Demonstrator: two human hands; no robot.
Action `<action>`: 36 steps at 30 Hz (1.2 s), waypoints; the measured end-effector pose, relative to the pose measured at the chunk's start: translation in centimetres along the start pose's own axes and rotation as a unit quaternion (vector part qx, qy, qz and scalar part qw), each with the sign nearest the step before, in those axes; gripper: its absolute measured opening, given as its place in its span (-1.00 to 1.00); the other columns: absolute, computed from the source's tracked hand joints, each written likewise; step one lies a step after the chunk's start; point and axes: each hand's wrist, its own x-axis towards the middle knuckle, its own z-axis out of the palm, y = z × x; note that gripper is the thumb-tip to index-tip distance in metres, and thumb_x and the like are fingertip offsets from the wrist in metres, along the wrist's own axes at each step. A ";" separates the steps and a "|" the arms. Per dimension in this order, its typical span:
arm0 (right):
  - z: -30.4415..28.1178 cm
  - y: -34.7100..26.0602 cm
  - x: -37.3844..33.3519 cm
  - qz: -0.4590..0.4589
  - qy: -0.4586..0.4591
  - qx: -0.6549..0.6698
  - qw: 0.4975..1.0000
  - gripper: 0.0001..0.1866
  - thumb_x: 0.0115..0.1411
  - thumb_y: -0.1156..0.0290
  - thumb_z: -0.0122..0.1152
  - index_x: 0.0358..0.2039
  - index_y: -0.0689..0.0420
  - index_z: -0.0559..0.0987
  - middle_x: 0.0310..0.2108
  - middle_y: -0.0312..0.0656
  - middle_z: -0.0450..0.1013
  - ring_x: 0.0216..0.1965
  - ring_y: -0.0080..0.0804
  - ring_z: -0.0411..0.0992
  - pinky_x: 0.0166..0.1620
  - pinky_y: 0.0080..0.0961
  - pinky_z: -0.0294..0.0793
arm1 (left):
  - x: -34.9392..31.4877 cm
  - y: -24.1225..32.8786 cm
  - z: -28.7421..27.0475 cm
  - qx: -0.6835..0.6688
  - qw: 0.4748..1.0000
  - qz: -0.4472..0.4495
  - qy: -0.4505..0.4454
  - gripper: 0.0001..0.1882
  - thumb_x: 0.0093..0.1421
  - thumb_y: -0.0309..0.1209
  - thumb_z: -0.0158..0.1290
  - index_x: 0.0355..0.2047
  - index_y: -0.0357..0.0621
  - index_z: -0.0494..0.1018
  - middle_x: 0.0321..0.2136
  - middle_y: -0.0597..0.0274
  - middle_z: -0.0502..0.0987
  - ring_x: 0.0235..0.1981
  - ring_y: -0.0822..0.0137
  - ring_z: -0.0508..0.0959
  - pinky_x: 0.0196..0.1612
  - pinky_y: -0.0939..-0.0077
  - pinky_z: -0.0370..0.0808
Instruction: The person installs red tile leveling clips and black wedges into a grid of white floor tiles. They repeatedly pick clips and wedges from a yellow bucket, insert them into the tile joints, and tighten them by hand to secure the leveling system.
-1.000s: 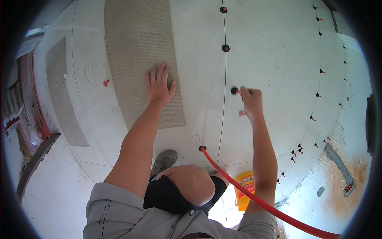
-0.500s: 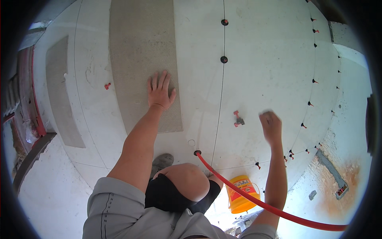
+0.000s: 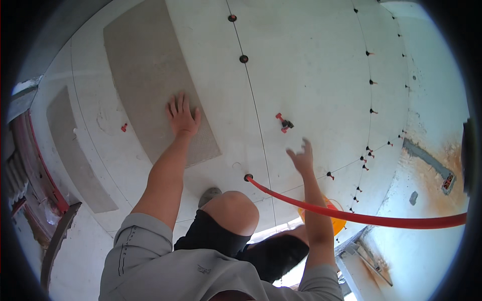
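My left hand (image 3: pixel 182 118) lies flat, fingers spread, on a long grey-brown textured strip (image 3: pixel 145 65) set in the pale tiled floor. My right hand (image 3: pixel 303 158) is raised over the floor with thumb and fingers apart, holding nothing. Just beyond its fingertips is a small cluster of red and black tile-levelling clips (image 3: pixel 284 123) on a pale tile (image 3: pixel 321 65). A single red clip (image 3: pixel 124 127) lies left of the strip. From a dark round fitting (image 3: pixel 248 177) on the floor, a red hose (image 3: pixel 361 217) runs right, crossing over my right forearm.
Black-and-red levelling clips (image 3: pixel 371 82) stand along the tile joints at right, and black round caps (image 3: pixel 243 58) along the middle joint. A yellow bucket (image 3: pixel 339 223) is partly behind my right forearm. Another grey strip (image 3: pixel 75 150) and a reddish frame (image 3: pixel 42 165) are at left.
The whole view has turned and shifted. My right hand has gone from a closed, blurred shape to spread fingers, nearer the hose. My left hand stays flat on the strip.
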 end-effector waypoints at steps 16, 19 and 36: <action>-25.7 12.0 -12.3 -0.092 0.286 -0.003 0.954 -0.80 0.00 0.62 0.22 -0.30 0.25 0.55 -0.33 -0.19 0.37 -0.27 -0.41 0.46 -0.25 -0.48 0.47 | -3.9 -2.3 0.3 -0.190 0.973 0.108 0.076 -0.32 0.28 -0.13 0.01 0.30 -0.21 0.14 0.24 -0.07 0.27 0.26 -0.06 0.24 0.31 0.07 0.12; -27.9 21.0 -24.2 0.089 0.364 -0.098 0.922 -0.82 0.03 0.42 0.31 -0.40 0.27 0.56 -0.39 -0.02 0.45 -0.35 -0.10 0.44 -0.22 -0.23 0.44 | -11.1 -5.4 1.2 -0.278 0.941 0.088 -0.175 -0.36 0.31 -0.09 0.00 0.27 -0.20 0.20 0.13 -0.04 0.41 0.10 -0.02 0.44 0.17 0.11 0.33; -9.0 28.4 -33.2 0.255 0.330 0.684 0.599 -0.53 0.17 0.30 0.01 0.04 0.31 0.40 -0.08 0.03 0.46 -0.09 -0.09 0.51 -0.02 -0.28 0.60 | -9.0 -3.8 -33.2 -0.295 0.906 0.106 -0.284 -0.56 0.31 -0.07 -0.10 -0.24 -0.25 0.50 -0.30 -0.01 0.56 -0.16 0.11 0.57 -0.09 0.27 0.46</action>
